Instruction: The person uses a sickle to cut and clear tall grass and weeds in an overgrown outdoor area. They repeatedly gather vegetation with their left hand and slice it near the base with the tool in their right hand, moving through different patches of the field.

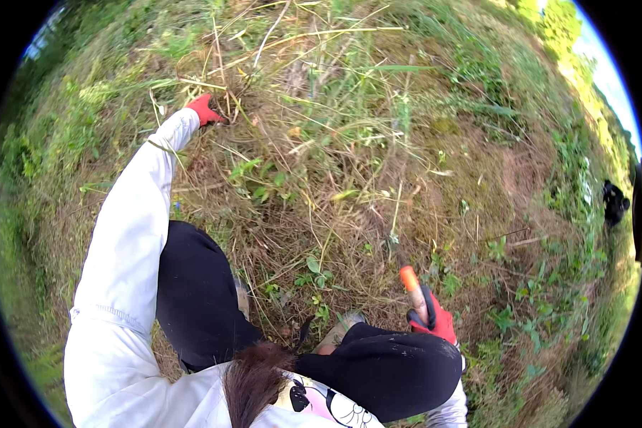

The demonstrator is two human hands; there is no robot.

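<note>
My left hand (207, 110), in a red glove with dark fingers, reaches out ahead on the left. Its fingers close around the base of some dry grass stems (222, 64); the fingertips are partly hidden among them. Beside my right knee, my right hand (433, 316), gloved in red and black, grips the wooden handle (418, 304) of a hand tool. An orange collar (409, 278) tops that handle. The tool's head points forward into the grass, too blurred to make out its shape.
Cut and tangled grass (321, 123) covers the ground before me. Between my bent knees grow small leafy weeds (314, 270). Greener plants (535, 299) stand along the right. A dark figure, perhaps a person (615, 203), is at the far right edge.
</note>
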